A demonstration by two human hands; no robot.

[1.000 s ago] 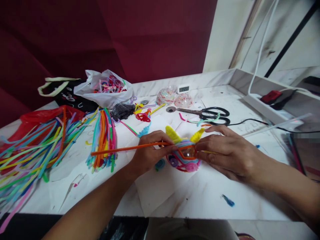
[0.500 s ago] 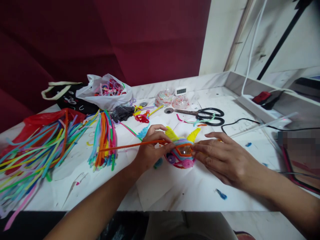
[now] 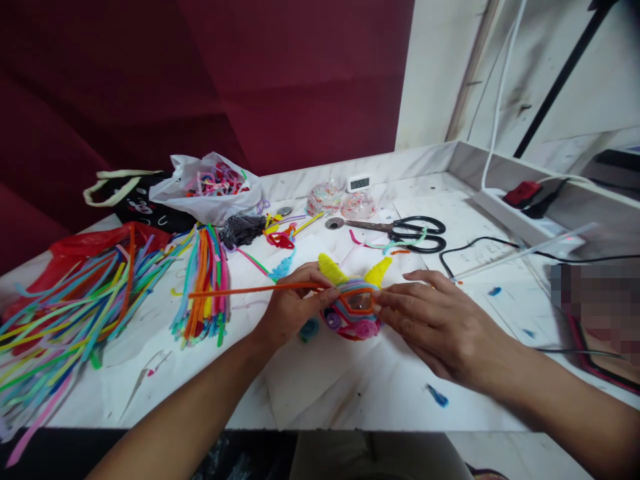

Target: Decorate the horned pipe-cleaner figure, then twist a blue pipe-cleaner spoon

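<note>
Between my hands sits a small colourful pipe-cleaner figure [image 3: 353, 327] with two yellow ear shapes, blue, pink and purple coils, and an orange-edged opening. An orange pipe cleaner [image 3: 250, 291] stretches left from it, with its far end free. My left hand [image 3: 295, 303] is closed, thumb and fingers pinching that orange pipe cleaner at the figure's left side. From the right, my right hand [image 3: 435, 317] presses its closed fingertips on the figure's edge beside the opening. What lies under those fingertips is partly hidden.
A bundle of pipe cleaners [image 3: 205, 287] and a larger loose pile [image 3: 65, 313] lie left. Black-handled scissors [image 3: 420, 233], clear speckled domes [image 3: 325, 199] and a small digital display [image 3: 359, 183] are behind. A white bag of scraps [image 3: 210, 207] stands back left; a power strip [image 3: 530, 220] is right.
The view has shifted slightly. My left fingers have lowered and closed more on the orange pipe cleaner, showing more of the yellow ear. My right hand keeps its place on the figure.
</note>
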